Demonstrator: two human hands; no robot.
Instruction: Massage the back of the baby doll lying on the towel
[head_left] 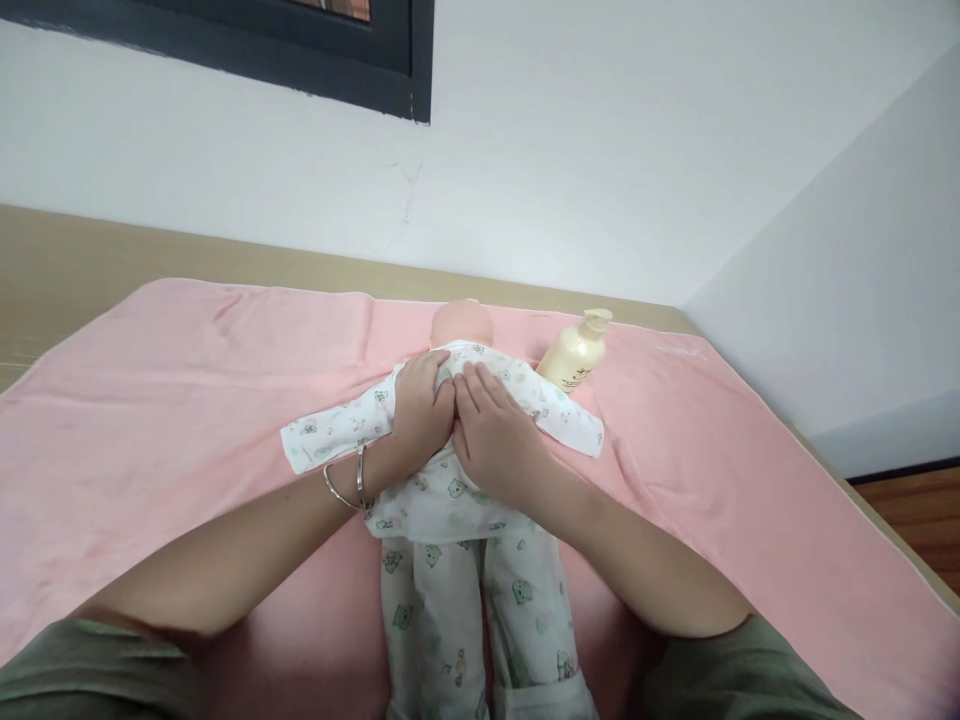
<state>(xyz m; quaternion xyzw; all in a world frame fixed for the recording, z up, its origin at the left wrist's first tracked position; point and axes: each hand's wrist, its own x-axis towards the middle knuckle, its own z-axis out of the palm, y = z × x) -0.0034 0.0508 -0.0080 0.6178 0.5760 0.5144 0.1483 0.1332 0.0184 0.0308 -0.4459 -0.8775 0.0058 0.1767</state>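
A doll lies on a pink cloth, its bald head away from me. It wears a white printed top with both sleeves spread out, and matching trousers. My left hand rests on the left side of the doll's upper body, fingers spread a little over the fabric, with bangles at the wrist. Beside it my right hand lies flat on the middle and right of the top, its fingers stretched out. The two hands touch at the thumbs. The doll's face is not visible.
A cream pump bottle leans on the cloth just right of the doll's head. A wooden surface shows beyond the cloth. Behind it stand a white wall and a dark window frame.
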